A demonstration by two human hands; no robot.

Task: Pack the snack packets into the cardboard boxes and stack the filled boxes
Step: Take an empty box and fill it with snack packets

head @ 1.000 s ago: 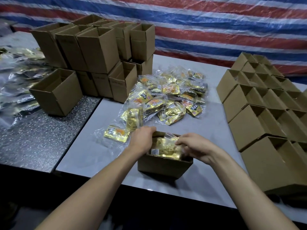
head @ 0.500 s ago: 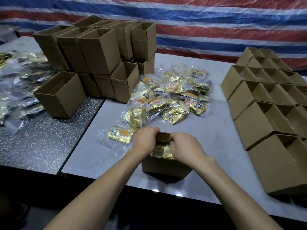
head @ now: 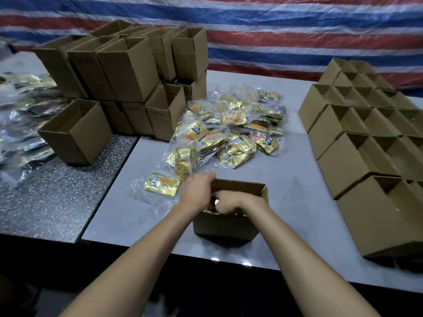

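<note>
Your left hand [head: 196, 193] grips the box [head: 229, 226] rim, your right hand [head: 232, 201] sits buried inside it, grip too blurred to tell; the box stands near the desk [head: 297, 202] front edge, packets [head: 229, 133] heaped just behind, so a hard press may skid it off.

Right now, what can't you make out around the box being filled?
Head view only.
Inside of the front box: covered by both hands, fill level unknown.
Right hand: motion-blurred, grip unclear.
Left hand: fingertips hidden past the box rim.
Right-side boxes: cut off by the frame edge.
</note>
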